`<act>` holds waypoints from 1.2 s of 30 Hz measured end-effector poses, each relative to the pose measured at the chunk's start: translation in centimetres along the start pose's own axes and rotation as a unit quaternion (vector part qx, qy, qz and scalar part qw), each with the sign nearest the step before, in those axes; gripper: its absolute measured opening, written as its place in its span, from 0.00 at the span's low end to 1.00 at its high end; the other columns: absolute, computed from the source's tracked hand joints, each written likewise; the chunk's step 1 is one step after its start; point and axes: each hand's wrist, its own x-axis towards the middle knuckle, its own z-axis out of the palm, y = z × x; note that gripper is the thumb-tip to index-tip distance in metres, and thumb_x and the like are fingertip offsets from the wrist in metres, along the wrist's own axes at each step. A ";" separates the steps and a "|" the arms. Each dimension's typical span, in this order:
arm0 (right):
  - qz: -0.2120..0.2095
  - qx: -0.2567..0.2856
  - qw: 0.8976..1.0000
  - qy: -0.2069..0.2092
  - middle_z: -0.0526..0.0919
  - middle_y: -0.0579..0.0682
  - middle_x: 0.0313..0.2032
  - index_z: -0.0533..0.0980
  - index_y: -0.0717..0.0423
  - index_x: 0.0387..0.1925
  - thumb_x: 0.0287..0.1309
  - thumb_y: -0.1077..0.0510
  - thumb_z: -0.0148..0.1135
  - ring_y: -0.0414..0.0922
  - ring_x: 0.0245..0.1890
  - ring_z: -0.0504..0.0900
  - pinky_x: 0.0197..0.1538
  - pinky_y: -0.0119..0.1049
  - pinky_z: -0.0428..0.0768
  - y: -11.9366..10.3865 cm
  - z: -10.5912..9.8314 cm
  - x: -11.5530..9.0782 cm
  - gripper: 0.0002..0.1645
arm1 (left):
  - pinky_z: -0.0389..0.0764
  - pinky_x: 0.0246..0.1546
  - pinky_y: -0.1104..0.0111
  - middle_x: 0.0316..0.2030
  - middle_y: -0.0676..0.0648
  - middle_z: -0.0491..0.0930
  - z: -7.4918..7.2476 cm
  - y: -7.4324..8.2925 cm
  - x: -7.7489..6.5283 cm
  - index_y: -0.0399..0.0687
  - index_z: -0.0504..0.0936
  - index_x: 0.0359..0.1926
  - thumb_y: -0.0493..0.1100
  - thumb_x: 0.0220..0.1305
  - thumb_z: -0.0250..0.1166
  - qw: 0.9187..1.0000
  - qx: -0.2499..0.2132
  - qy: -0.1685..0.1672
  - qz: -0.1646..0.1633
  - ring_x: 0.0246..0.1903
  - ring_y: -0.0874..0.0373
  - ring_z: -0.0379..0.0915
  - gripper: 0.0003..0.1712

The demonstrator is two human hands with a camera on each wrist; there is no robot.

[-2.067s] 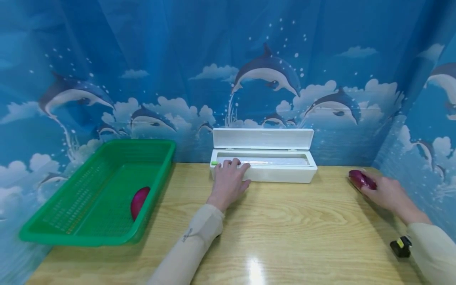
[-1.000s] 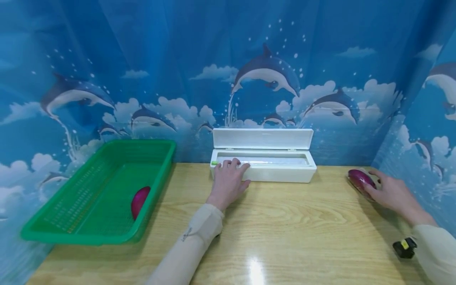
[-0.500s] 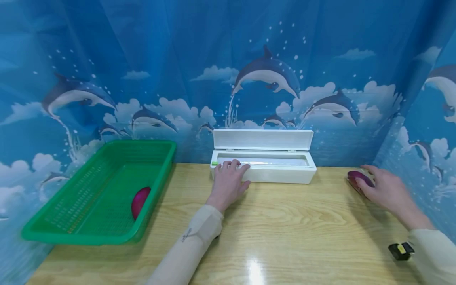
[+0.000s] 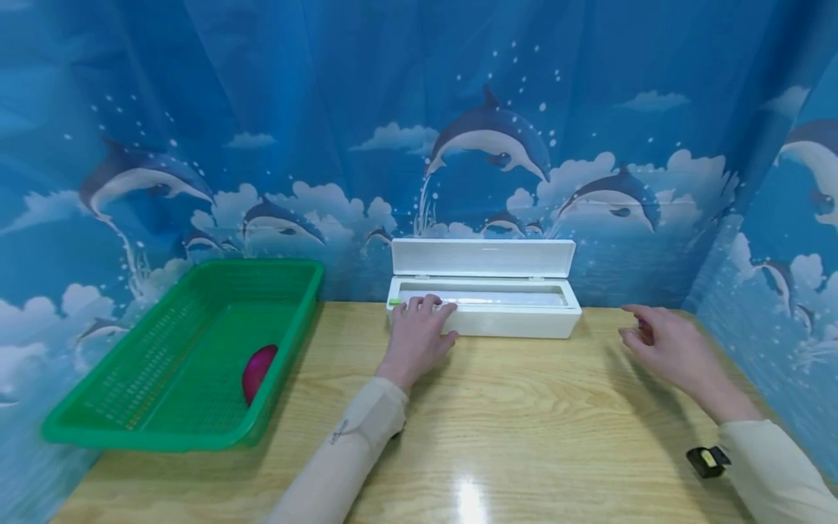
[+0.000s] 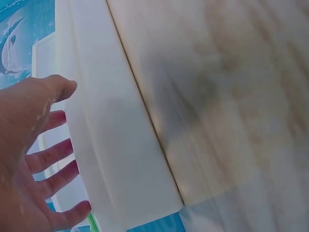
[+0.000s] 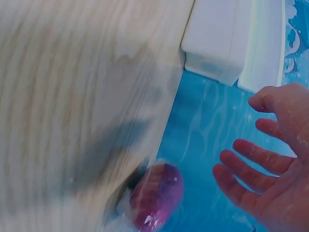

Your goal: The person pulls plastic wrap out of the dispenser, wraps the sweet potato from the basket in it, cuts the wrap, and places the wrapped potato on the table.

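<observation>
My left hand (image 4: pixel 419 338) rests at the front edge of a white cling film dispenser (image 4: pixel 511 322), fingertips over its rim near the green slider (image 4: pixel 394 301). The dispenser's lid (image 4: pixel 484 258) stands raised, with film visible inside. My right hand (image 4: pixel 674 353) is at the right of the table, fingers spread and holding nothing. Below it in the right wrist view lies a glossy purple oval piece of produce (image 6: pixel 158 197) wrapped in clear film, apart from the fingers. In the head view the hand hides most of it.
A green plastic basket (image 4: pixel 140 439) stands at the left, with another purple oval piece of produce (image 4: pixel 257 373) against its right wall. A blue dolphin-print curtain (image 4: pixel 340 145) hangs behind the wooden table (image 4: pixel 524 422) and along its right side.
My right hand has let go of the wrapped purple produce and moved left, toward the dispenser. The left hand stays at the dispenser's front edge.
</observation>
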 end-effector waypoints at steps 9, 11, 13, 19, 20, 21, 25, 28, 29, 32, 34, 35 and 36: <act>-0.056 0.009 0.998 0.021 0.82 0.69 0.53 0.78 0.62 0.60 0.66 0.56 0.67 0.65 0.48 0.83 0.44 0.63 0.83 -3.5 1.1 2.4 0.24 | 0.76 0.59 0.47 0.61 0.47 0.79 -1.5 -2.3 1.4 0.58 0.77 0.65 0.58 0.67 0.68 1.000 -0.027 0.008 -0.003 0.62 0.47 0.74 0.28; -0.076 0.017 0.997 0.021 0.83 0.68 0.51 0.79 0.63 0.59 0.65 0.58 0.68 0.64 0.49 0.83 0.46 0.63 0.83 -4.2 1.4 3.3 0.23 | 0.75 0.60 0.45 0.62 0.47 0.78 -1.7 -3.1 1.8 0.58 0.76 0.67 0.62 0.66 0.67 0.999 -0.022 -0.022 -0.014 0.63 0.46 0.72 0.32; -0.095 0.019 0.995 0.014 0.84 0.67 0.50 0.79 0.63 0.59 0.64 0.60 0.68 0.64 0.49 0.83 0.48 0.62 0.83 -4.6 1.7 4.1 0.23 | 0.73 0.63 0.43 0.65 0.47 0.77 -1.9 -3.9 2.2 0.59 0.75 0.68 0.66 0.65 0.66 0.997 -0.021 -0.064 -0.029 0.65 0.46 0.70 0.35; -0.129 0.003 0.992 -0.016 0.84 0.66 0.53 0.78 0.62 0.61 0.66 0.63 0.65 0.63 0.52 0.83 0.52 0.61 0.82 -5.1 2.3 6.4 0.23 | 0.60 0.70 0.32 0.72 0.46 0.71 -1.8 -5.4 2.6 0.59 0.70 0.73 0.72 0.65 0.61 0.987 -0.055 -0.146 -0.043 0.73 0.43 0.63 0.42; -0.129 0.002 0.991 -0.024 0.83 0.66 0.54 0.77 0.61 0.62 0.67 0.63 0.64 0.64 0.53 0.83 0.53 0.61 0.82 -5.1 2.3 6.8 0.23 | 0.59 0.70 0.31 0.72 0.45 0.71 -1.8 -5.6 2.7 0.58 0.69 0.74 0.73 0.65 0.60 0.986 -0.058 -0.149 -0.041 0.73 0.42 0.63 0.43; -0.130 0.002 0.991 -0.033 0.83 0.66 0.55 0.77 0.61 0.63 0.67 0.63 0.63 0.64 0.53 0.82 0.53 0.62 0.81 -5.1 2.4 7.1 0.23 | 0.59 0.70 0.30 0.72 0.45 0.70 -1.8 -5.6 2.8 0.57 0.68 0.74 0.75 0.65 0.59 0.986 -0.060 -0.150 -0.039 0.73 0.42 0.62 0.44; -0.127 0.001 0.990 -0.063 0.81 0.67 0.59 0.75 0.60 0.66 0.69 0.63 0.61 0.65 0.54 0.82 0.53 0.61 0.81 -5.1 2.6 8.3 0.25 | 0.57 0.71 0.30 0.72 0.45 0.71 -1.9 -5.8 3.2 0.56 0.67 0.75 0.77 0.65 0.56 0.984 -0.072 -0.155 -0.043 0.73 0.42 0.62 0.47; -0.122 -0.002 0.990 -0.076 0.82 0.67 0.57 0.77 0.60 0.64 0.69 0.62 0.62 0.64 0.54 0.82 0.54 0.61 0.81 -5.3 2.8 9.1 0.23 | 0.55 0.72 0.30 0.72 0.46 0.71 -1.9 -6.0 3.7 0.56 0.65 0.76 0.75 0.67 0.55 0.981 -0.086 -0.167 -0.051 0.74 0.43 0.60 0.45; -0.119 -0.002 0.990 -0.078 0.82 0.66 0.56 0.79 0.60 0.62 0.69 0.62 0.62 0.64 0.54 0.82 0.54 0.61 0.81 -5.4 2.9 9.3 0.21 | 0.54 0.72 0.30 0.72 0.47 0.71 -1.8 -6.1 3.9 0.56 0.65 0.76 0.74 0.68 0.54 0.979 -0.093 -0.171 -0.054 0.75 0.43 0.59 0.44; -0.108 -0.003 0.991 -0.079 0.85 0.64 0.51 0.82 0.61 0.55 0.69 0.62 0.62 0.62 0.51 0.83 0.52 0.60 0.82 -5.5 3.1 9.9 0.15 | 0.53 0.72 0.30 0.71 0.47 0.72 -1.8 -6.6 4.3 0.56 0.67 0.74 0.66 0.72 0.53 0.974 -0.131 -0.173 -0.063 0.74 0.43 0.59 0.37; -0.095 0.005 0.993 -0.076 0.86 0.63 0.49 0.83 0.61 0.51 0.69 0.63 0.61 0.60 0.49 0.83 0.51 0.59 0.82 -5.5 3.4 10.2 0.13 | 0.54 0.72 0.32 0.70 0.47 0.74 -1.8 -7.0 4.5 0.56 0.69 0.72 0.60 0.72 0.52 0.970 -0.164 -0.167 -0.069 0.73 0.44 0.61 0.32; -0.088 0.013 0.993 -0.073 0.86 0.63 0.49 0.83 0.62 0.51 0.69 0.63 0.60 0.60 0.49 0.84 0.50 0.59 0.82 -5.5 3.5 10.3 0.13 | 0.55 0.71 0.34 0.69 0.47 0.75 -1.8 -7.2 4.5 0.55 0.70 0.71 0.57 0.71 0.52 0.967 -0.185 -0.161 -0.072 0.73 0.44 0.62 0.31; -0.079 0.022 0.994 -0.069 0.86 0.63 0.49 0.82 0.62 0.52 0.70 0.63 0.59 0.60 0.48 0.84 0.49 0.58 0.82 -5.4 3.6 10.3 0.13 | 0.57 0.71 0.36 0.67 0.47 0.76 -1.7 -7.4 4.5 0.55 0.70 0.70 0.55 0.70 0.53 0.964 -0.203 -0.152 -0.074 0.71 0.44 0.64 0.30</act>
